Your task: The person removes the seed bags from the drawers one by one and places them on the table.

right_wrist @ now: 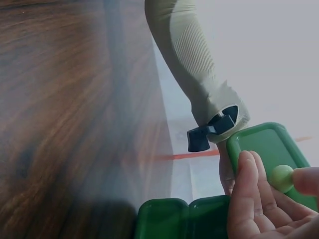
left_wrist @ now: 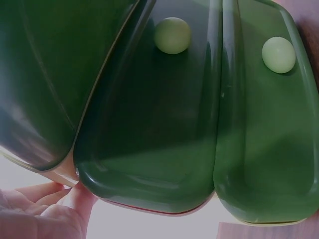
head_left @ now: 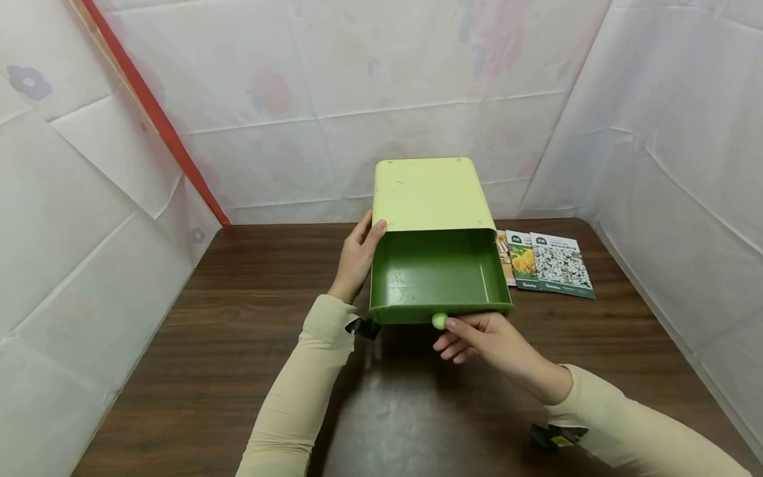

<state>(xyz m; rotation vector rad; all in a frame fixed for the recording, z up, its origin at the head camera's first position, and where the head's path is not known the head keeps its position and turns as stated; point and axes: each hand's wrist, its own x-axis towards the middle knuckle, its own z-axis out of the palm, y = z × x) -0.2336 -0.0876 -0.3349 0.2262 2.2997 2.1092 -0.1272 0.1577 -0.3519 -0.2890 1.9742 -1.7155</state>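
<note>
My right hand [head_left: 489, 341] pinches the round knob [head_left: 439, 321] of the top drawer [head_left: 438, 271], with the thumb against it on its right side and the other fingers below the drawer's front edge. The drawer stands pulled out toward me from its pale green box [head_left: 430, 193], so I look down into its darker green inside. The box stands on the bench [head_left: 256, 331], in front of me and between my hands. My left hand [head_left: 356, 255] rests against the box's left side near the front, fingers laid along it and one fingertip at the top front corner. Below, two lower drawers [left_wrist: 149, 134] sit pushed in, each with its own knob. Flower packets [head_left: 563, 265] lie overlapping just right of the box, beyond my right hand.
</note>
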